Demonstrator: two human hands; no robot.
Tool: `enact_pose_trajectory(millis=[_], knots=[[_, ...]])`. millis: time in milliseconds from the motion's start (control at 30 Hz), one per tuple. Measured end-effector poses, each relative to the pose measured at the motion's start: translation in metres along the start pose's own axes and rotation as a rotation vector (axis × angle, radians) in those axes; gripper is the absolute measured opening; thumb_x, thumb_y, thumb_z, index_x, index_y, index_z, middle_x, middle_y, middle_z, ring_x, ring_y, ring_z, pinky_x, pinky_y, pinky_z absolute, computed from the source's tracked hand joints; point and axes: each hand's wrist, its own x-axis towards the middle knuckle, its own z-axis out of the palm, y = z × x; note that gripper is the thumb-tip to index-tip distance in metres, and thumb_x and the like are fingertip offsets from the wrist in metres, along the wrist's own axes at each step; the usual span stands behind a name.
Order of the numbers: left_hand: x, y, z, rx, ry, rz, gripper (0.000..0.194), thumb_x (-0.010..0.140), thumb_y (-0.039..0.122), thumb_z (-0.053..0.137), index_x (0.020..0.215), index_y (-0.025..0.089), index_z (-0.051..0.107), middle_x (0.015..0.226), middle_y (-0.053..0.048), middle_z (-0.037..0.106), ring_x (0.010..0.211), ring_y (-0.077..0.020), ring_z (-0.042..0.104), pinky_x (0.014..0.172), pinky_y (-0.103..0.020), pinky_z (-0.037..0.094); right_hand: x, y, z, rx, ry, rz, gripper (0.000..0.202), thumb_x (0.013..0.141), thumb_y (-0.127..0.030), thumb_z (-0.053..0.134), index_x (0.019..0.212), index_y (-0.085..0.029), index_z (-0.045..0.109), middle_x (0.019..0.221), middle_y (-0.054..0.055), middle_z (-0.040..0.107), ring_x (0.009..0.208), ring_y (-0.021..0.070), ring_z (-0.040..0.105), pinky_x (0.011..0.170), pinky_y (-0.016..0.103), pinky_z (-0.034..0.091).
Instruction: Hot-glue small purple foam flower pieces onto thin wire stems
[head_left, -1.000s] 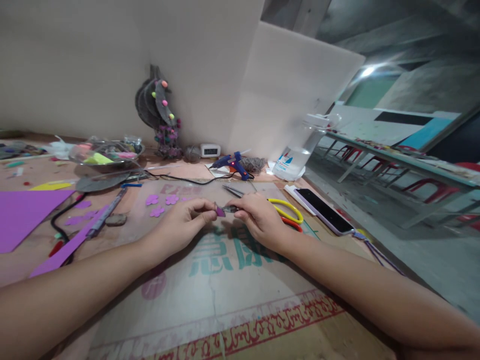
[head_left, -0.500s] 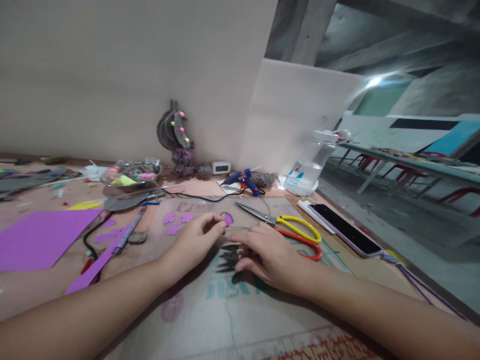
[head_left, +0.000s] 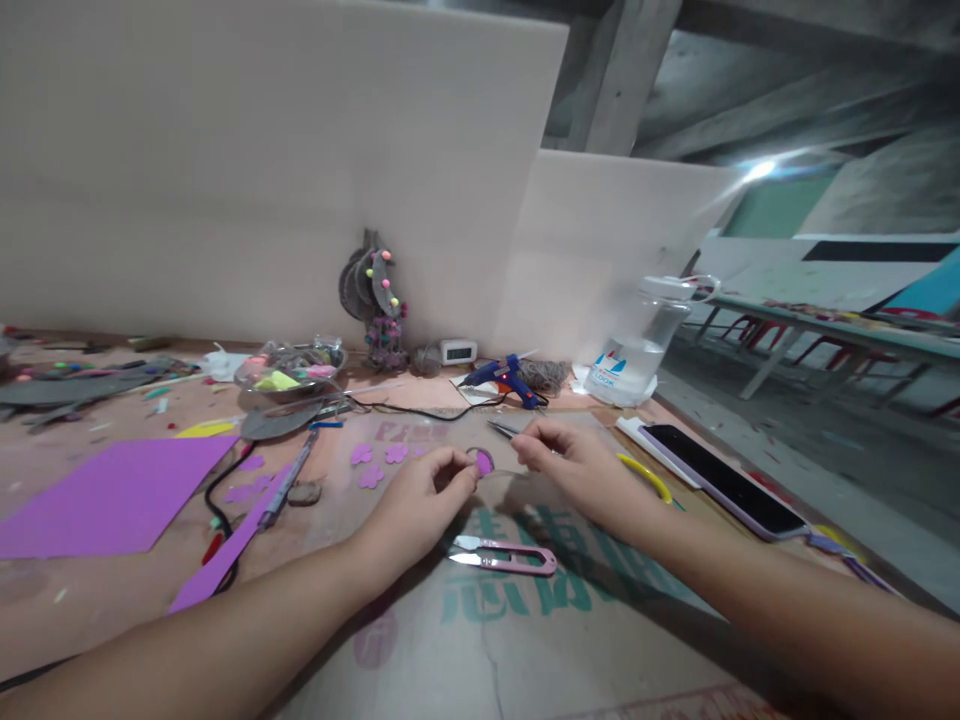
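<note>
My left hand (head_left: pixel 431 497) is closed in a pinch on a small purple piece (head_left: pixel 484 462) with a grey rim around part of it. My right hand (head_left: pixel 570 460) is above the large scissors, with its fingers curled together; what they hold, if anything, is hidden. It covers the middle of the scissors, leaving the steel tip (head_left: pixel 501 429) and a yellow handle (head_left: pixel 646 478) visible. A thin strand runs from near the purple piece towards the right hand. Pink thread snips (head_left: pixel 510 557) lie on the board below both hands.
Purple flower cut-outs (head_left: pixel 370 476) lie left of my left hand, beyond them a pen (head_left: pixel 289 480) and a purple sheet (head_left: pixel 120 495). Behind are a blue glue gun (head_left: pixel 506 378), a small clock (head_left: pixel 458 352) and a water jug (head_left: pixel 630 350). A phone (head_left: pixel 724 478) lies at right.
The dark, blurred snips under my right hand earlier now lie on the board. My right hand has moved up and away, over the scissors. The left hand keeps its pinch. The view has shifted.
</note>
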Motion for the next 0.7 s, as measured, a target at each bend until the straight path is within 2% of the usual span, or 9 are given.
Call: enact_pose_trajectory(millis=[100, 200, 300, 467, 700], knots=[[-0.001, 0.002, 0.0, 0.015, 0.012, 0.004, 0.019, 0.084, 0.034, 0.049, 0.078, 0.018, 0.058, 0.072, 0.001, 0.06, 0.07, -0.0154, 0.056, 0.064, -0.025, 0.041, 0.001, 0.002, 0.014, 0.177, -0.006, 0.032, 0.024, 0.085, -0.036, 0.052, 0.075, -0.017, 0.06, 0.068, 0.002, 0.06, 0.061, 0.0127, 0.054, 0.053, 0.024, 0.043], [-0.002, 0.004, 0.0, 0.034, 0.015, -0.001, 0.018, 0.084, 0.033, 0.049, 0.077, 0.018, 0.058, 0.07, 0.001, 0.059, 0.067, -0.0145, 0.054, 0.061, -0.025, 0.04, -0.002, 0.003, 0.025, 0.317, -0.05, 0.154, 0.021, 0.082, -0.035, 0.056, 0.086, -0.015, 0.063, 0.073, 0.003, 0.063, 0.061, 0.0123, 0.055, 0.053, 0.024, 0.044], [-0.003, 0.004, 0.0, 0.054, 0.014, 0.017, 0.018, 0.083, 0.031, 0.048, 0.075, 0.018, 0.058, 0.07, 0.002, 0.059, 0.067, -0.0143, 0.054, 0.061, -0.024, 0.039, -0.006, 0.002, 0.03, 0.409, -0.087, 0.272, 0.021, 0.079, -0.035, 0.059, 0.085, -0.015, 0.064, 0.067, 0.002, 0.06, 0.056, 0.0108, 0.053, 0.049, 0.022, 0.042], [-0.003, 0.003, 0.0, 0.085, 0.001, 0.011, 0.018, 0.082, 0.03, 0.048, 0.075, 0.018, 0.059, 0.071, 0.001, 0.059, 0.067, -0.0141, 0.053, 0.061, -0.024, 0.039, -0.01, 0.005, 0.031, 0.447, -0.104, 0.336, 0.024, 0.075, -0.039, 0.063, 0.078, -0.016, 0.063, 0.061, -0.001, 0.056, 0.049, 0.0087, 0.048, 0.042, 0.02, 0.036], [-0.002, 0.002, 0.002, 0.092, 0.011, 0.018, 0.02, 0.082, 0.032, 0.049, 0.074, 0.018, 0.06, 0.068, 0.001, 0.061, 0.064, -0.0136, 0.054, 0.059, -0.023, 0.04, -0.011, 0.008, 0.032, 0.559, -0.086, 0.344, 0.028, 0.075, -0.043, 0.063, 0.08, -0.015, 0.063, 0.064, -0.001, 0.058, 0.055, 0.0094, 0.051, 0.052, 0.022, 0.04]])
